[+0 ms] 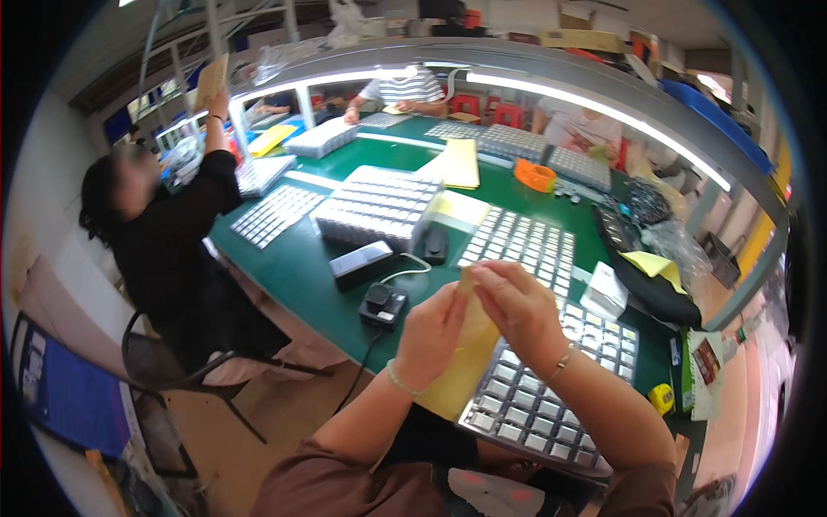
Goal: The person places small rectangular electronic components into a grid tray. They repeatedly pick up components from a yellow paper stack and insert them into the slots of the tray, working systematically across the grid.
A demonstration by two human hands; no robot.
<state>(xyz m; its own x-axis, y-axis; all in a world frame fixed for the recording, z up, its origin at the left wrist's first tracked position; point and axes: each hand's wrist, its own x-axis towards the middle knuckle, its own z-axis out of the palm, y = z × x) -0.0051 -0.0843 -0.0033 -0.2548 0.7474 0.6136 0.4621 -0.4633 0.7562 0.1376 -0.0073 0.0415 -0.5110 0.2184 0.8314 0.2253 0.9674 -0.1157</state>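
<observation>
Pinching together, the left hand [428, 336] and right hand [519, 314] are clamping the top end of a flat yellow paper sheet [452, 379], its long axis running lapward between the wrists. Just right, a dark gridded tray of pale square pieces [517, 405] is lying under the right forearm; leftward, a black boxy device [383, 306] is leaving a narrow gap beside the green tabletop's [323, 306] near edge.

Smooth yellow paper [469, 353] and faintly glossy green tabletop [303, 269]

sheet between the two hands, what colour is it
Mustard yellow; the sheet shows best in the head view.
</observation>
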